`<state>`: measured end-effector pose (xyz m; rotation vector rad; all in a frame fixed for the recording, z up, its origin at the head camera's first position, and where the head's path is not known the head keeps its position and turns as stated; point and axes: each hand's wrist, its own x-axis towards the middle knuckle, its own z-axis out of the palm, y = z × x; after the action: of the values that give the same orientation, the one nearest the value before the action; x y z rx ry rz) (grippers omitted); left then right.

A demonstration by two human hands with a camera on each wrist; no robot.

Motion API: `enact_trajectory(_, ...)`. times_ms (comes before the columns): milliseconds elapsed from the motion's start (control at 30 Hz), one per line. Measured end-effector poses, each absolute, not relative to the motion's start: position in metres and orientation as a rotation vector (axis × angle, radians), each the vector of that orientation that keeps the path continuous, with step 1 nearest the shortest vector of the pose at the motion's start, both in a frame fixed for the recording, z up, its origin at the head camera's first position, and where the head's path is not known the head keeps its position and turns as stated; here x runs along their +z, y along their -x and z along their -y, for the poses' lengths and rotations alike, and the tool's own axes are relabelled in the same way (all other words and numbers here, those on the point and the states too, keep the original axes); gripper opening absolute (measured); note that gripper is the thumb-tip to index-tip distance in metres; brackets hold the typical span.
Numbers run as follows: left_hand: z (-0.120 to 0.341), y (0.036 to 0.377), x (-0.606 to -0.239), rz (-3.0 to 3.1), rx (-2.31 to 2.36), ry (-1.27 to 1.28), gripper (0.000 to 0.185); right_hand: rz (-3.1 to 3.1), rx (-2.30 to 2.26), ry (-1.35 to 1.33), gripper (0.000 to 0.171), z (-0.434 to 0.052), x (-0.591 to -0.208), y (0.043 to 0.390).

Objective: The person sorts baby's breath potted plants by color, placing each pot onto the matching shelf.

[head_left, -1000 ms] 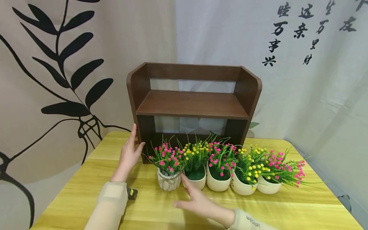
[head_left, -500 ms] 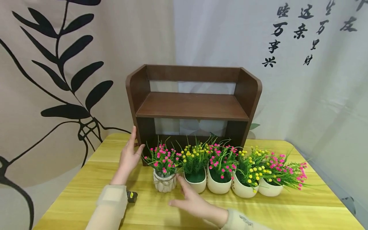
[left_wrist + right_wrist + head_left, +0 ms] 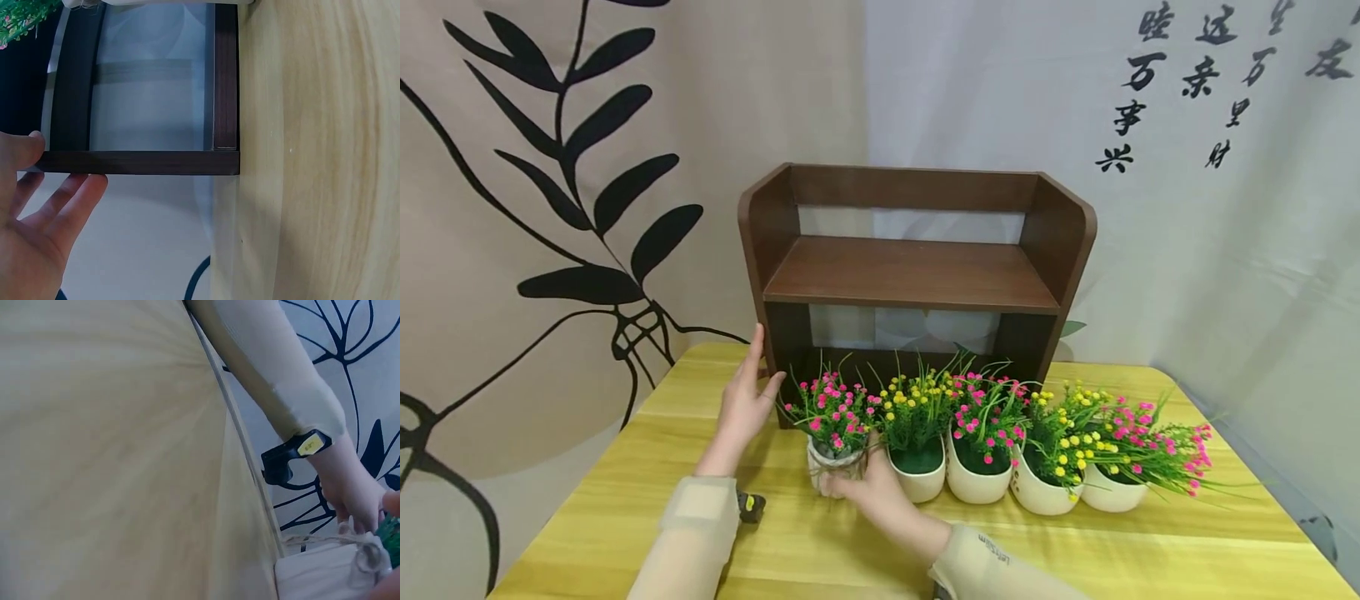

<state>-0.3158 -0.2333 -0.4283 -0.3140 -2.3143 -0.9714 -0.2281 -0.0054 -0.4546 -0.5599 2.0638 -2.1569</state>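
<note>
My left hand is at the left side panel of a brown two-tier wooden shelf. In the left wrist view its thumb lies on the inner side of the side panel and its fingers on the outer side, pinching it. My right hand grips the leftmost flowerpot, whitish with twine tied round it and pink artificial flowers. The thumb crosses the pot's front and the fingers are at its right side. In the right wrist view the pot and its twine bow show at the lower right.
Right of the held pot, several white pots stand in a row, among them one with yellow flowers and one with pink flowers. The rightmost plant leans right. All stand on a yellow wooden table before a printed curtain.
The twine-tied pot shifted slightly left, then my right hand moved left from beside it to grip it. My left hand stays at the shelf's side panel.
</note>
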Motion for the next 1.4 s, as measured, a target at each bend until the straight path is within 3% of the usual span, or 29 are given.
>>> enact_trajectory(167,0.232,0.318,-0.427,2.314,-0.967,0.323,0.09,-2.073,-2.201,0.532,0.059,0.014,-0.459,0.237)
enact_trajectory(433,0.233,0.316,-0.427,2.315,-0.976,0.315,0.09,-2.32,-2.147,0.376,0.076,0.027,-0.466,0.246)
enact_trajectory(967,0.23,0.314,-0.426,2.247,-0.947,0.358,0.089,-2.498,-2.111,0.425,0.071,0.033,-0.466,0.249)
enact_trajectory(1400,0.234,0.316,-0.428,2.334,-1.014,0.292,0.095,-2.542,-2.125,0.573,0.074,0.031,-0.431,0.241)
